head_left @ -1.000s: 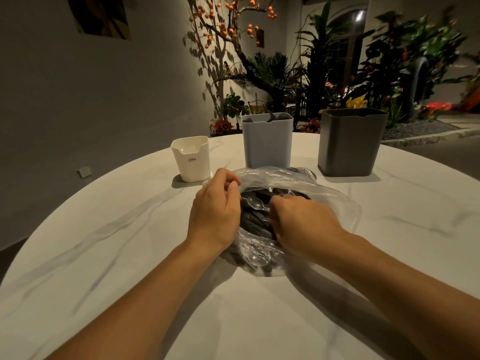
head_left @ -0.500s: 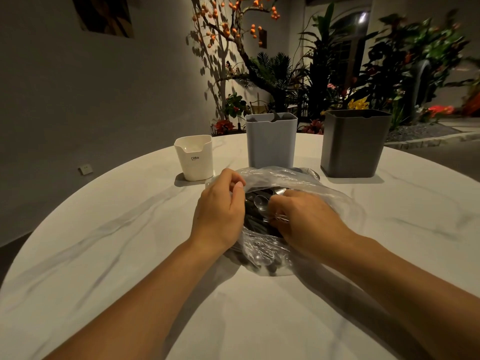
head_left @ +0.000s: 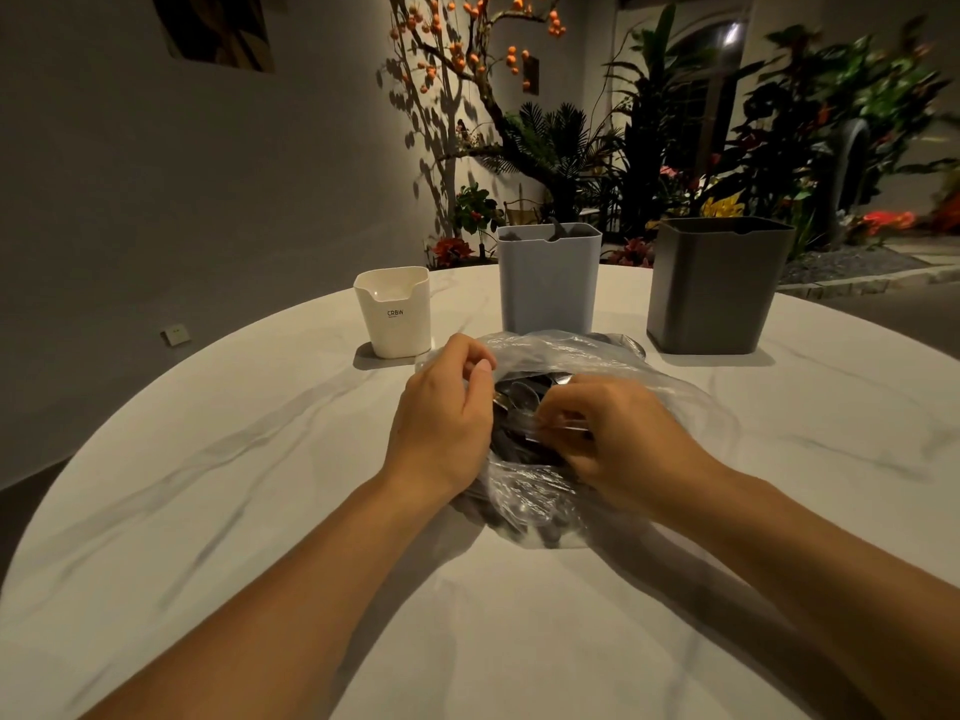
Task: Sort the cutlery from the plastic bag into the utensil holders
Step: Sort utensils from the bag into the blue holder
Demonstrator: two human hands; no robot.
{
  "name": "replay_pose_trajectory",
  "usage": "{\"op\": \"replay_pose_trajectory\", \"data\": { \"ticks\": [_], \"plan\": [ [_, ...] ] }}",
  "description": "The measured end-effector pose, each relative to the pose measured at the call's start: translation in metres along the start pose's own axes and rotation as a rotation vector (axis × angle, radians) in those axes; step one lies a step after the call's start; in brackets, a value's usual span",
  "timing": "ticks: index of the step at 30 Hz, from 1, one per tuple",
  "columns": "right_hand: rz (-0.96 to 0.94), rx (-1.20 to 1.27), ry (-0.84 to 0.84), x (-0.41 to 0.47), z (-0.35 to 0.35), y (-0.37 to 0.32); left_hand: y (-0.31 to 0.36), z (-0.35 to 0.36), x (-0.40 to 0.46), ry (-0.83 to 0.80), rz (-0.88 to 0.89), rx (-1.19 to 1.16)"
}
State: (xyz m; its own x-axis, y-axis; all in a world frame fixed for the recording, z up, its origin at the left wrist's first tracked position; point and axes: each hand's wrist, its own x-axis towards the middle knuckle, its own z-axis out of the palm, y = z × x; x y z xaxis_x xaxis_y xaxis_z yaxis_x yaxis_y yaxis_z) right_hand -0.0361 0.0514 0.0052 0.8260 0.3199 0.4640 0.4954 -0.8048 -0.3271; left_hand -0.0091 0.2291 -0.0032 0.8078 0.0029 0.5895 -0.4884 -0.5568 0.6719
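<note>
The right hand (head_left: 618,444) has its fingers (head_left: 558,415) curled together in a pinch at the mouth of the plastic bag (head_left: 649,387). A second ago they lay lower and flatter over the contents; now they are drawn up with something thin and shiny between them. That may be a cutlery handle or only a fold of film; I cannot tell which. The left hand (head_left: 441,423) has barely shifted: its fingers are curled on the bag's left rim, thumb on top, holding the opening wide.

My reading is that the first pick from the bag is under way and that nothing has left it yet in this stretch.

The cutlery (head_left: 519,402) lies inside the bag at the middle of the tabletop (head_left: 218,485), a dark heap with a few spoon bowls catching the light. Beyond the bag stand the three utensil holders: a short white holder (head_left: 395,314) on the left, a tall pale grey holder (head_left: 545,283) in the middle and a dark grey holder (head_left: 719,288) on the right.

Much is hidden. The right fingertips are blurred and partly behind film. The heap is too dark to sort by type. Something dark pokes above the pale grey holder's rim, unclear against the plants behind. The interiors of the other two holders are not visible.
</note>
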Motion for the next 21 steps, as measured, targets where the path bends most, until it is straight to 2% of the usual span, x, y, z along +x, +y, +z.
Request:
{"op": "replay_pose_trajectory", "data": {
  "ticks": [4,9,12,15,18,21],
  "plan": [
    [-0.057,-0.007,0.028,0.001,0.000,0.000,0.000,0.000,0.001,-0.004,-0.005,0.004],
    [0.113,0.468,-0.001,0.003,-0.014,-0.004,0.010,-0.009,0.000,-0.056,0.072,-0.069],
    [0.165,0.688,0.063,0.002,-0.018,-0.008,0.019,-0.009,0.000,-0.127,-0.045,-0.281],
    [0.195,0.804,0.104,0.002,-0.018,-0.012,0.028,-0.005,-0.001,-0.282,-0.192,-0.507],
    [0.203,0.833,0.128,0.002,-0.016,-0.014,0.031,-0.001,-0.004,-0.304,-0.170,-0.446],
    [0.245,0.811,0.141,0.002,-0.015,-0.013,0.027,0.000,-0.004,-0.254,-0.241,-0.489]
  ]
}}
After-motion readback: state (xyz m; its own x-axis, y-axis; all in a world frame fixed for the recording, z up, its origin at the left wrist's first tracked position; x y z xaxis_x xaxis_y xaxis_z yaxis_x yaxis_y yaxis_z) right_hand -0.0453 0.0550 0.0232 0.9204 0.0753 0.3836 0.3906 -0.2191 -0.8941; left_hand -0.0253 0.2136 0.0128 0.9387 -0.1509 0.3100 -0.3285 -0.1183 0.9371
